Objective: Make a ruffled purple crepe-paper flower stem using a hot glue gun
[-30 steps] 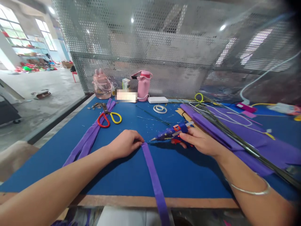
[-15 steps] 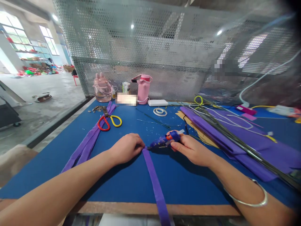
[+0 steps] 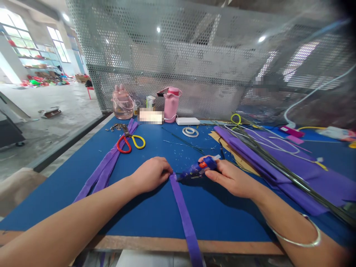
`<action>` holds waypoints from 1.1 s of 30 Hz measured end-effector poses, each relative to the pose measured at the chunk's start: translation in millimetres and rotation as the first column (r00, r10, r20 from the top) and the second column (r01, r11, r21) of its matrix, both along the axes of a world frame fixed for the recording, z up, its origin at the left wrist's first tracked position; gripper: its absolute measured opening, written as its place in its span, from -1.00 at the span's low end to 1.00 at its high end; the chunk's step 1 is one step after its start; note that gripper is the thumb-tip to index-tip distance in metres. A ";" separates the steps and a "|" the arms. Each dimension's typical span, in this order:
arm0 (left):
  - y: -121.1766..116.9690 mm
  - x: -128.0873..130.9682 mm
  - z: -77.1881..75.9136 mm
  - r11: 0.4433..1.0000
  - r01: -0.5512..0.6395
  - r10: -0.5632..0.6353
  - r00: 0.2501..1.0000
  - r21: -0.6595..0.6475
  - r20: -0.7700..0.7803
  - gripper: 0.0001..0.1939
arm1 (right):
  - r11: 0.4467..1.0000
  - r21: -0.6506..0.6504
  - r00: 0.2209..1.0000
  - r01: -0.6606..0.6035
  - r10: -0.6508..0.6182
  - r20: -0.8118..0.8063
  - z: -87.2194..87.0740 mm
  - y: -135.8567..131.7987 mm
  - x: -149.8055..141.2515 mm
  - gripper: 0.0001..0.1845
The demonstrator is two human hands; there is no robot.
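A long purple paper strip (image 3: pixel 183 211) runs from the middle of the blue table (image 3: pixel 217 211) over its front edge. My left hand (image 3: pixel 151 173) is closed, its fingertips pinching the strip's far end against the table. In my right hand (image 3: pixel 230 178) is a blue glue gun (image 3: pixel 196 170), gripped tight. Its nozzle points left and touches the strip's end right beside my left fingertips.
Red-and-yellow scissors (image 3: pixel 129 142) and more purple strips (image 3: pixel 108 165) lie at left. Purple paper sheets (image 3: pixel 278 167) with dark wires (image 3: pixel 280 165) cover the right. A tape roll (image 3: pixel 190 131), pink bottle (image 3: pixel 169 104), clear jug (image 3: pixel 122 103) and perforated metal screen (image 3: pixel 194 66) stand at the back.
My right hand has brought the glue gun left and toward me, from beside the purple sheets until its nozzle meets the strip's end. My left hand has stayed on the strip.
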State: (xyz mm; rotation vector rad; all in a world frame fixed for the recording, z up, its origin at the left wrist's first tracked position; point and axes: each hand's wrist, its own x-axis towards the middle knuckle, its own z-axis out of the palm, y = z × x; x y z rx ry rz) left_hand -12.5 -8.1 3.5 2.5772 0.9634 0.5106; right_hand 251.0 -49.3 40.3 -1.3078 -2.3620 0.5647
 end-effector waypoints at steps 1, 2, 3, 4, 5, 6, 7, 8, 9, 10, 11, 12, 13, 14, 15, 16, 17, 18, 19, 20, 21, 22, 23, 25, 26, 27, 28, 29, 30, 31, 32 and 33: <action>-0.1 0.0 -0.1 1.000 0.000 0.000 1.000 0.000 0.001 -0.81 | 1.000 0.003 1.000 0.008 -0.008 -0.002 0.4 0.0 -0.1 -0.62; -0.1 0.0 -0.1 1.000 0.000 0.000 1.000 -0.001 0.000 -0.81 | 1.000 0.012 1.000 0.021 -0.021 -0.004 0.6 0.1 -0.4 -0.62; -0.2 0.0 -0.1 1.000 -0.003 0.003 1.000 -0.001 -0.003 -0.81 | 0.999 0.024 0.999 0.038 -0.038 -0.003 0.7 0.5 -0.9 -0.63; -0.3 -0.1 0.1 1.000 -0.005 0.005 1.000 0.000 -0.009 -0.81 | 0.998 0.034 0.999 0.051 -0.051 0.001 0.7 0.8 -1.4 -0.64; -0.4 -0.1 0.4 1.000 -0.008 0.008 1.000 0.003 -0.015 -0.80 | 0.998 0.037 0.999 0.053 -0.054 0.006 0.7 1.0 -1.9 -0.64; -0.6 -0.2 0.6 1.000 -0.009 0.009 1.000 0.006 -0.022 -0.80 | 0.998 0.032 0.999 0.044 -0.045 0.009 0.9 1.1 -2.1 -0.65; -0.9 -0.2 0.8 1.000 -0.009 0.009 1.000 0.011 -0.029 -0.79 | 0.999 0.017 1.000 0.029 -0.029 0.009 1.1 1.0 -2.2 -0.65; -1.2 -0.3 1.1 1.000 -0.006 0.007 0.999 0.018 -0.035 -0.79 | 1.000 -0.005 1.000 0.010 -0.010 0.006 1.3 0.7 -2.1 -0.65; -1.5 -0.4 1.3 1.000 -0.001 0.002 0.999 0.029 -0.042 -0.78 | 1.000 -0.028 1.000 -0.003 0.003 -0.001 1.6 0.5 -2.0 -0.64; -1.9 -0.5 1.5 0.999 0.004 -0.002 0.999 0.039 -0.051 -0.77 | 0.999 -0.047 1.000 -0.004 0.004 -0.009 1.7 0.3 -2.0 -0.62; -2.4 -0.5 1.8 0.999 0.006 -0.003 0.998 0.048 -0.063 -0.76 | 0.999 -0.053 1.000 0.005 -0.005 -0.014 1.8 0.2 -2.1 -0.61; -3.0 -0.5 2.3 0.998 0.005 0.000 0.997 0.057 -0.076 -0.73 | 0.999 -0.048 1.000 0.019 -0.020 -0.015 1.7 0.3 -2.4 -0.59; -3.6 -0.4 2.9 0.998 0.002 0.004 0.996 0.064 -0.090 -0.71 | 0.999 -0.032 0.999 0.032 -0.032 -0.016 1.5 0.5 -2.7 -0.58; -4.2 -0.2 3.7 0.998 -0.002 0.009 0.994 0.068 -0.106 -0.68 | 0.999 -0.015 0.999 0.038 -0.038 -0.015 1.3 0.6 -2.9 -0.57; -4.8 0.1 4.6 0.997 -0.005 0.014 0.993 0.072 -0.121 -0.65 | 0.999 -0.010 0.999 0.034 -0.035 -0.012 1.1 0.6 -2.8 -0.57; -5.4 0.3 5.6 0.997 -0.007 0.017 0.991 0.076 -0.136 -0.63 | 0.999 -0.023 1.000 0.024 -0.025 -0.009 0.8 0.4 -2.1 -0.56; -5.9 0.5 6.7 0.997 -0.006 0.017 0.989 0.081 -0.147 -0.62 | 0.999 -0.052 1.000 0.012 -0.013 -0.012 0.6 0.1 -0.6 -0.55; -6.3 0.5 7.6 0.997 -0.004 0.017 0.988 0.082 -0.157 -0.61 | 0.996 -0.090 1.000 0.002 -0.004 -0.021 0.4 -0.2 1.8 -0.54; -6.6 0.4 8.4 0.997 -0.003 0.017 0.987 0.083 -0.161 -0.60 | 0.992 -0.128 0.999 -0.003 -0.002 -0.040 0.4 -0.2 5.0 -0.52; -6.7 0.0 9.0 0.997 -0.003 0.016 0.987 0.081 -0.161 -0.59 | 0.988 -0.156 0.997 0.005 -0.017 -0.073 0.8 0.3 9.1 -0.50; -6.7 -0.5 9.2 0.997 -0.001 0.013 0.987 0.077 -0.159 -0.58 | 0.986 -0.165 0.992 0.029 -0.049 -0.117 1.5 1.7 13.9 -0.48; -6.6 -1.1 9.3 0.997 0.004 0.008 0.987 0.072 -0.158 -0.57 | 0.985 -0.157 0.983 0.066 -0.091 -0.161 2.7 4.2 19.1 -0.47; -6.4 -1.7 9.1 0.998 0.009 0.002 0.987 0.066 -0.159 -0.56 | 0.985 -0.132 0.971 0.109 -0.134 -0.198 4.2 8.2 24.7 -0.47; -6.3 -2.6 8.9 0.998 0.020 -0.009 0.986 0.064 -0.168 -0.53 | 0.981 -0.030 0.958 0.192 -0.194 -0.213 7.1 20.8 35.5 -0.50; -6.5 -2.6 9.1 0.997 0.023 -0.010 0.984 0.069 -0.176 -0.52 | 0.975 0.051 0.963 0.218 -0.207 -0.173 7.8 29.2 40.4 -0.53; -7.1 -2.4 9.6 0.997 0.022 -0.007 0.983 0.079 -0.182 -0.53 | 0.964 0.136 0.970 0.230 -0.216 -0.110 7.5 38.9 44.5 -0.54; -7.9 -1.9 10.3 0.996 0.021 -0.005 0.983 0.089 -0.185 -0.55 | 0.948 0.218 0.972 0.233 -0.230 -0.041 5.9 49.4 47.8 -0.54; -9.0 -1.3 11.3 0.995 0.020 -0.002 0.983 0.097 -0.185 -0.58 | 0.931 0.281 0.968 0.232 -0.250 0.030 3.0 60.4 50.2 -0.52; -10.2 -0.6 12.3 0.995 0.018 0.000 0.984 0.100 -0.180 -0.62 | 0.921 0.311 0.960 0.235 -0.270 0.073 -1.2 71.5 51.7 -0.48; -11.4 -0.1 13.1 0.995 0.014 0.004 0.985 0.099 -0.170 -0.66 | 0.917 0.319 0.953 0.240 -0.285 0.100 -6.3 82.4 52.5 -0.44; -12.2 0.4 13.6 0.996 0.006 0.008 0.988 0.092 -0.156 -0.68 | 0.916 0.316 0.947 0.248 -0.298 0.120 -11.8 92.8 52.8 -0.41; -12.7 0.5 13.6 0.997 -0.003 0.014 0.990 0.081 -0.140 -0.70 | 0.915 0.311 0.941 0.255 -0.309 0.138 -17.3 102.4 52.9 -0.41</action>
